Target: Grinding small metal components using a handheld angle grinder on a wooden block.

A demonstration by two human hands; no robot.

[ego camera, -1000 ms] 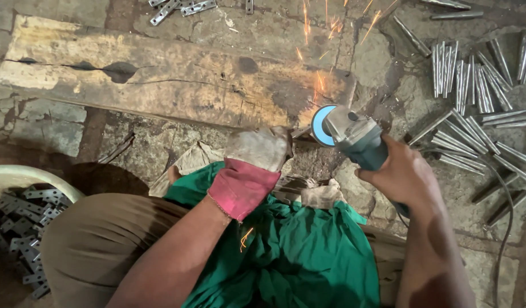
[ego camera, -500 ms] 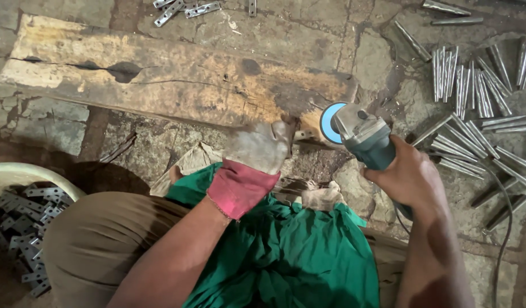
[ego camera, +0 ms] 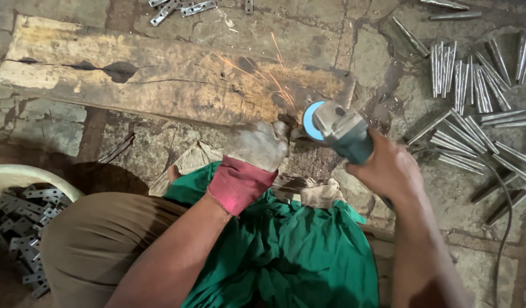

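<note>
Grinding again: sparks (ego camera: 263,71) fly far-left over the wooden plank (ego camera: 160,74), absent half a second ago. Right hand (ego camera: 388,168) clamped on angle grinder (ego camera: 337,131); gloved left hand (ego camera: 257,145) closed on a small workpiece, mostly hidden, touching the disc (ego camera: 312,121).

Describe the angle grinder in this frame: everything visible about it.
The angle grinder has a teal-grey body, a dusty metal head and a blue disc at its left end. The bare right hand grips its body. It lies tilted over the wooden plank's edge, throwing orange sparks, close beside the gloved left hand.
</note>
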